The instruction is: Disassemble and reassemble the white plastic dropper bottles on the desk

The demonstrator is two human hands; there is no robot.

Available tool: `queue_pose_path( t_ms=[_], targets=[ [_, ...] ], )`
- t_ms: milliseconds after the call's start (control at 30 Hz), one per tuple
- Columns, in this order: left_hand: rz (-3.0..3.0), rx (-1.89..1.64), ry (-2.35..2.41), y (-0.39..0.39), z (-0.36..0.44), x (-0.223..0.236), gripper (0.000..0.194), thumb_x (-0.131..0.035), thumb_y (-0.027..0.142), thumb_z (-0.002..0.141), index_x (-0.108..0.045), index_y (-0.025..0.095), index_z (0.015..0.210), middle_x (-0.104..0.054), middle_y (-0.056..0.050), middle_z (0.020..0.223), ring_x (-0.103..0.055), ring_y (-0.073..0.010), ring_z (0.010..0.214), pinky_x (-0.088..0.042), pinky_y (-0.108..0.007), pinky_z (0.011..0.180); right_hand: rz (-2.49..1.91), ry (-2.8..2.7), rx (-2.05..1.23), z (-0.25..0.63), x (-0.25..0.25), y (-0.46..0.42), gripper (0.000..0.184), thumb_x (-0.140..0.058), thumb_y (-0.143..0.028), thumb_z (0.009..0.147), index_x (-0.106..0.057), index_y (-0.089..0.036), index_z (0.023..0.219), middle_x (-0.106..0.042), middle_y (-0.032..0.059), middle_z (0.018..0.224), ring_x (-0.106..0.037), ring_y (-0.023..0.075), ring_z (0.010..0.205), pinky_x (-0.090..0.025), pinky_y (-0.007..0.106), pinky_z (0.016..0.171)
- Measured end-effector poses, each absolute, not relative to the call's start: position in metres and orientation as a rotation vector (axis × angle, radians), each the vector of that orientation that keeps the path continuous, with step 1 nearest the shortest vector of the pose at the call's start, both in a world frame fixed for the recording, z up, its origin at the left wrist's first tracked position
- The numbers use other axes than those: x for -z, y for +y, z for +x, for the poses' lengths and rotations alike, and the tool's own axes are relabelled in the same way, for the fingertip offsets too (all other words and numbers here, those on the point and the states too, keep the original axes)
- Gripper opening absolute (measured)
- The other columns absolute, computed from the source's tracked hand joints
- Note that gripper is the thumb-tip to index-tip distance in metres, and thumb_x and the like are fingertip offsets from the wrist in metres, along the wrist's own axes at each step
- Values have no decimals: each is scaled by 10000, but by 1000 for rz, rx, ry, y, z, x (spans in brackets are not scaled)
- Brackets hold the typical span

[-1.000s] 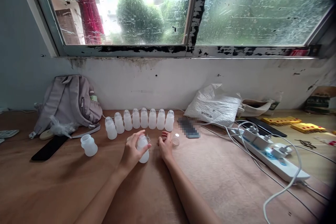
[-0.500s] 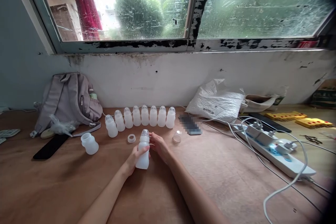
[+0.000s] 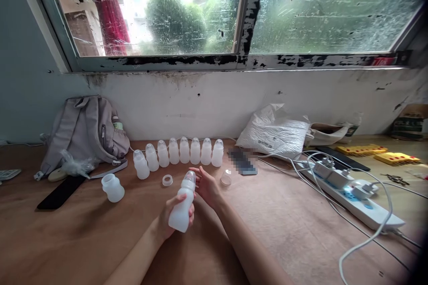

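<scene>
My left hand (image 3: pixel 169 214) is wrapped round the body of a frosted white baby bottle (image 3: pixel 181 210) with a clear cap on top, tilted to the right. Beside the cap is my right hand (image 3: pixel 207 185), its fingers apart and holding nothing; whether a fingertip touches the cap I cannot tell. Behind them, several capped baby bottles (image 3: pixel 184 151) stand in a row. An uncapped bottle (image 3: pixel 113 188) is upright on the left. A white collar ring (image 3: pixel 167 180) lies between the row and my left hand, and a clear cap (image 3: pixel 226 178) sits right of my right hand.
On the wooden table (image 3: pixel 267 231), a grey backpack (image 3: pixel 88 127) and a black phone (image 3: pixel 62 192) lie left. A silver padded bag (image 3: pixel 276 131) leans on the back wall. At right is a white power strip (image 3: pixel 354 198) with loose cables. Yellow blocks (image 3: pixel 396 159) lie far right.
The bottle in my left hand has come nearer to me and tilted further to the right. My right hand's fingers have spread beside the cap. The view has shifted slightly.
</scene>
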State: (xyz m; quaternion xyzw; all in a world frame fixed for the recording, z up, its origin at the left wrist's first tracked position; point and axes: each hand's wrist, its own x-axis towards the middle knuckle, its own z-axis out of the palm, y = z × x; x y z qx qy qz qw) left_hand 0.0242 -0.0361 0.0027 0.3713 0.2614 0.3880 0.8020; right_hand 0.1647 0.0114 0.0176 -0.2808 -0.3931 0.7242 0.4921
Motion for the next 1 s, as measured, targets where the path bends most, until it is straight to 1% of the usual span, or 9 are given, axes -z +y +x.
queue_pose_path(
  t_ms=[67, 167, 267, 333, 500, 700, 867, 933, 1000],
  targets=[
    [876, -860, 705, -40, 30, -2, 314, -513, 409, 743, -502, 141, 905, -537, -3, 593, -500, -111, 472, -351, -222, 456, -671, -985, -1847, 163, -22, 8, 407, -519, -535, 723, -557, -209, 964, -628, 61, 827, -578, 188, 716, -417, 294, 592],
    [1006, -934, 859, -42, 38, -2, 271, -599, 356, 697, -518, 135, 831, -553, -3, 586, -500, -110, 489, -351, -217, 469, -713, -1015, -1780, 157, -23, 4, 368, -623, -448, 677, -550, -194, 932, -629, 43, 753, -585, 177, 697, -428, 290, 608],
    [1026, -926, 863, -40, 41, -3, 231, -595, 340, 698, -532, 125, 757, -551, -7, 578, -491, -102, 479, -337, -213, 457, -737, -981, -1652, 151, -24, 2, 331, -668, -379, 647, -553, -182, 886, -602, 11, 659, -568, 155, 649, -424, 256, 560],
    [965, -879, 810, -39, 42, -2, 231, -562, 348, 714, -532, 119, 729, -549, -16, 573, -490, -105, 466, -337, -220, 449, -739, -947, -1640, 149, -25, 2, 312, -670, -361, 647, -551, -178, 869, -583, -2, 625, -552, 140, 610, -415, 237, 524],
    [742, -834, 547, -39, 42, 7, 292, -480, 393, 735, -534, 116, 812, -518, -5, 560, -482, -106, 425, -340, -242, 450, -739, -870, -1713, 151, -29, 1, 328, -674, -346, 639, -542, -173, 884, -576, -4, 622, -534, 119, 555, -421, 228, 499],
    [691, -815, 376, -38, 39, 9, 290, -471, 379, 735, -528, 112, 835, -490, 3, 542, -483, -107, 435, -326, -237, 445, -758, -877, -1700, 150, -28, 0, 329, -663, -370, 643, -536, -177, 878, -577, 6, 659, -540, 120, 551, -391, 206, 444],
    [715, -814, 387, -38, 37, 5, 322, -463, 400, 724, -529, 110, 847, -478, 9, 533, -470, -102, 422, -329, -229, 424, -711, -931, -1658, 149, -30, 0, 295, -643, -376, 660, -518, -184, 847, -570, -1, 649, -535, 121, 546, -384, 211, 451],
    [767, -819, 484, -39, 37, 0, 322, -467, 415, 722, -525, 114, 820, -499, 1, 543, -480, -106, 422, -343, -230, 423, -697, -964, -1602, 148, -31, 0, 257, -627, -377, 673, -500, -191, 797, -562, -11, 631, -524, 114, 534, -386, 215, 469],
    [881, -848, 649, -40, 39, -5, 287, -517, 398, 705, -512, 123, 786, -531, -10, 560, -496, -114, 432, -360, -233, 429, -704, -995, -1522, 147, -32, 0, 236, -616, -377, 681, -481, -201, 760, -555, -22, 620, -518, 112, 538, -389, 218, 495]
  ],
)
